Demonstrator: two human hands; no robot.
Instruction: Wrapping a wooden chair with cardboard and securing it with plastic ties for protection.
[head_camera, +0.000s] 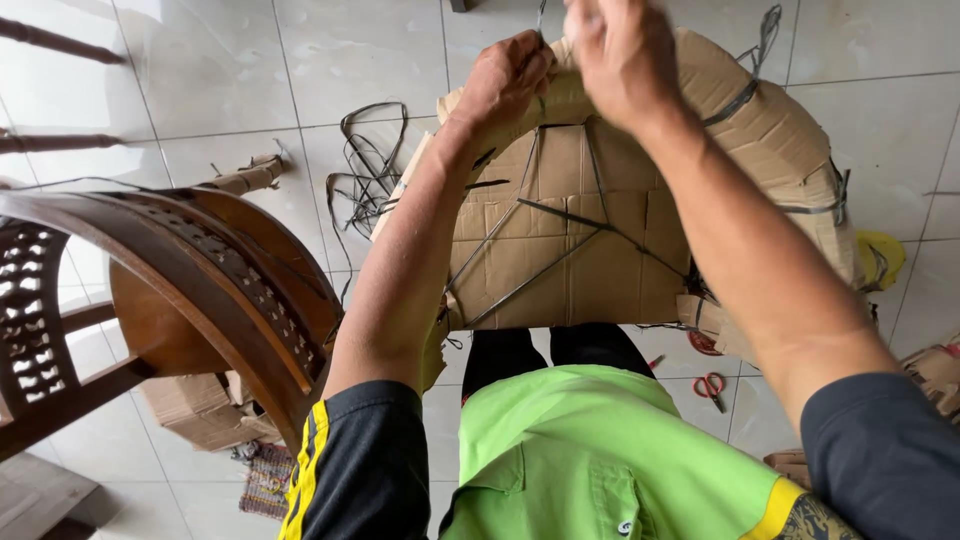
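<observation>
Cardboard wrap (560, 240) sits just in front of the person's legs, stood up on the tile floor (220, 70), curved over a rounded frame and crossed w/ thin dark straps (545, 245). Both hands are at its top edge, far side from the body.

Left hand (505, 80) is closed over the rim, fingers curled, appears to pinch a strap end where it comes up over the card. Right hand (620, 55) is blurred, raised just above the same edge; looks closed on smth thin, prob. a strap end too, but can't tell for sure.

Doing it well, as I judge it: keep left hand pressing card flat to the frame so it doesn't slide while the other pulls. Pull along the strap line, not sideways, or the card edge tears. Take slack out evenly; straps already fan out from a crossing point mid-panel, so uneven tension would buckle the panel. Keep knot or twist on the rim, where the card is folded double.

Around it: loose strap bundle (370, 160) lies on floor beyond left forearm, near the wrap. Red scissors (710, 385) lie on floor by the right leg, below the wrap, well apart from both hands. Dark wood chair (200, 270) stands at left, beside left elbow, not touching the wrap.
</observation>
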